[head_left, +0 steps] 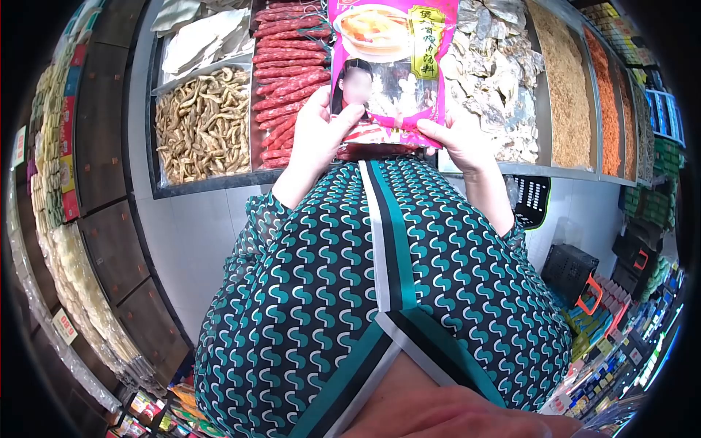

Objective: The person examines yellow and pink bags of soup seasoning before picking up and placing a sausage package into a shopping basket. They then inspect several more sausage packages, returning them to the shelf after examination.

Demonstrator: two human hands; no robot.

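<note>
While the pink packet is already up beside the red sausages and not set down, the left hand and right hand pinch its near corners.

Head-worn camera looks steeply down the torso.

left grip, right grip | holding pink packet | red sausages beside it

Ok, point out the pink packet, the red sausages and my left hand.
Pink packet [398, 69]: head view, middle of its front.
Red sausages [292, 66]: head view, middle of the pile.
Left hand [318, 133]: head view, near the thumb's base.
</note>
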